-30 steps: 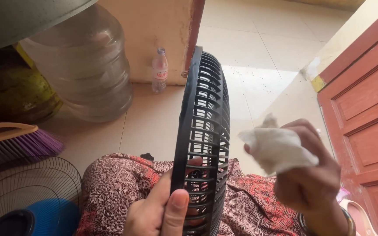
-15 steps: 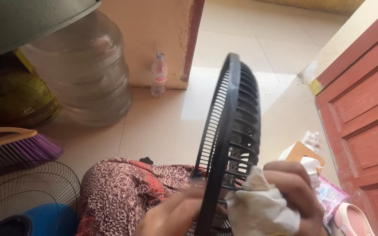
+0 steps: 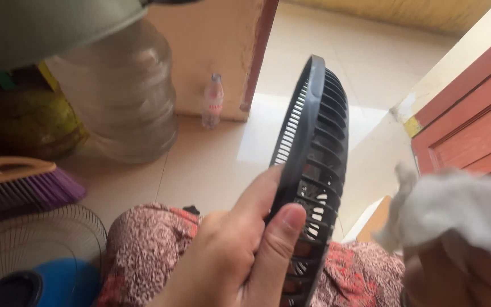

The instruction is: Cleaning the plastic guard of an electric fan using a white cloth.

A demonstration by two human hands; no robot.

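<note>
My left hand point(image 3: 240, 250) grips a black plastic fan grille point(image 3: 313, 148) by its lower rim, thumb on the slatted side, holding it upright and edge-on over my lap. My right hand point(image 3: 456, 278) is at the lower right, apart from the grille, closed around a crumpled white cloth point(image 3: 456, 210) that covers most of the fingers. My knees, in red and white patterned fabric point(image 3: 149, 250), lie under both hands.
A large clear water jug point(image 3: 120, 96) and a small plastic bottle point(image 3: 213, 101) stand by the wall. A purple-bristled broom point(image 3: 24, 185), a wire fan guard point(image 3: 35, 239) and a blue fan part point(image 3: 58, 281) lie at the left. A red wooden door point(image 3: 473, 131) is on the right.
My right hand has drawn the cloth off the grille and back to the right. My left hand has shifted its hold on the lower rim and tilted the grille, which is now closer to the camera.
</note>
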